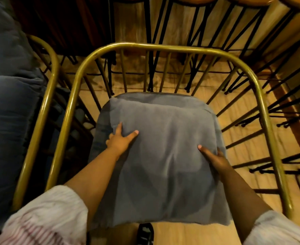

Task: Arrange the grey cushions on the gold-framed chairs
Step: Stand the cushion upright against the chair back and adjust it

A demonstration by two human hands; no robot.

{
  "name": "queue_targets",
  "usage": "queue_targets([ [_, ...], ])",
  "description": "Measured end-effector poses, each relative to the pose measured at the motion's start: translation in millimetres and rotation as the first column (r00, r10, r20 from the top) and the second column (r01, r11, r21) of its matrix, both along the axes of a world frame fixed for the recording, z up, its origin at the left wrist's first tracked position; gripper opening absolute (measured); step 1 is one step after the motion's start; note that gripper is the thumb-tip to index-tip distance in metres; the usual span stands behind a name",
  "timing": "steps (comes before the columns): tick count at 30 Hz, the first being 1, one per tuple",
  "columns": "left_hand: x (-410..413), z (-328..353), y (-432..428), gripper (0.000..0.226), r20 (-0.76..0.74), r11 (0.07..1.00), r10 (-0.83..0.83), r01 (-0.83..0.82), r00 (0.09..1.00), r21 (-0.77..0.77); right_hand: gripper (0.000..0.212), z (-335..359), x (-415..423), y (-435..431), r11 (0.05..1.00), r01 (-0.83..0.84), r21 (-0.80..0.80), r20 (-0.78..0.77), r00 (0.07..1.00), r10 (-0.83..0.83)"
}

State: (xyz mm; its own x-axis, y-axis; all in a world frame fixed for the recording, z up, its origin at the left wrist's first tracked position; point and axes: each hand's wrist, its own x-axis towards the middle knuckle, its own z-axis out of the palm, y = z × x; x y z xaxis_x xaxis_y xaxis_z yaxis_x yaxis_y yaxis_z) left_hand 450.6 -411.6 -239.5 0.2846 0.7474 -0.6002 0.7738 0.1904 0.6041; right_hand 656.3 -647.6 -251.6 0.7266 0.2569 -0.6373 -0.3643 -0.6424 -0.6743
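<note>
A grey cushion lies over the grey padded seat of a gold-framed chair, filling the middle of the view. My left hand grips the cushion's left edge, thumb on top and fingers wrapped around the side. On the right edge my right hand holds it the same way. The cushion's near edge hangs past the seat front toward me. A second gold-framed chair stands at the left with grey cushions on it.
Several black-legged wooden stools stand close behind the chair on a pale wooden floor. More thin black legs crowd the right side. My dark shoe shows below the cushion's near edge.
</note>
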Motion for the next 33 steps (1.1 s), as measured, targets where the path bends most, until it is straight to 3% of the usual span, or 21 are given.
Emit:
queue_targets([
  [2, -0.1, -10.2, -7.2, 0.09, -0.026, 1.0, -0.027, 0.026, 0.999, -0.009, 0.097, -9.0, -4.2, -9.1, 0.999, -0.037, 0.025, -0.006, 0.999, 0.037],
  [5, -12.7, -19.3, -2.4, 0.095, 0.03, 0.999, 0.039, -0.038, 0.999, -0.016, 0.075, -15.5, -5.8, -5.7, 0.993, -0.07, 0.099, 0.037, 0.997, 0.066],
  [8, -32.8, -28.6, 5.8, 0.11, 0.129, 0.993, 0.121, -0.117, 0.984, -0.034, 0.071, -22.2, 4.5, -4.1, 0.989, -0.083, 0.119, 0.027, 0.996, 0.081],
  [13, -51.0, -50.6, -6.8, 0.103, 0.172, 0.936, 0.304, -0.259, 0.937, -0.24, 0.085, -29.0, 8.9, -11.8, 0.989, -0.084, 0.118, -0.006, 0.996, 0.086],
  [17, -45.2, -46.7, -10.7, 0.088, 0.261, 0.937, 0.33, -0.281, 0.907, -0.206, 0.087, -16.8, 9.2, -10.9, 0.993, -0.077, 0.089, -0.007, 0.997, 0.078],
  [22, -49.6, -34.6, -16.8, 0.086, 0.313, 0.946, 0.318, -0.277, 0.895, -0.17, 0.09, 0.0, 1.6, -21.1, 0.994, -0.087, 0.06, 0.032, 0.996, 0.085],
  [25, -55.4, -37.5, -29.8, 0.094, 0.291, 0.946, 0.303, -0.251, 0.907, -0.203, 0.086, -2.4, -4.0, -34.2, 0.995, -0.084, 0.044, 0.062, 0.995, 0.081],
  [28, -53.9, -44.3, -43.3, 0.085, 0.213, 0.965, 0.237, -0.205, 0.948, -0.163, 0.082, -14.5, -15.8, -43.7, 0.997, -0.082, 0.006, 0.109, 0.991, 0.08],
  [33, -55.1, -46.0, -31.4, 0.108, 0.057, 0.976, 0.161, -0.15, 0.985, -0.159, 0.089, -24.8, -30.0, -33.9, 0.997, -0.059, -0.05, 0.235, 0.969, 0.069],
])
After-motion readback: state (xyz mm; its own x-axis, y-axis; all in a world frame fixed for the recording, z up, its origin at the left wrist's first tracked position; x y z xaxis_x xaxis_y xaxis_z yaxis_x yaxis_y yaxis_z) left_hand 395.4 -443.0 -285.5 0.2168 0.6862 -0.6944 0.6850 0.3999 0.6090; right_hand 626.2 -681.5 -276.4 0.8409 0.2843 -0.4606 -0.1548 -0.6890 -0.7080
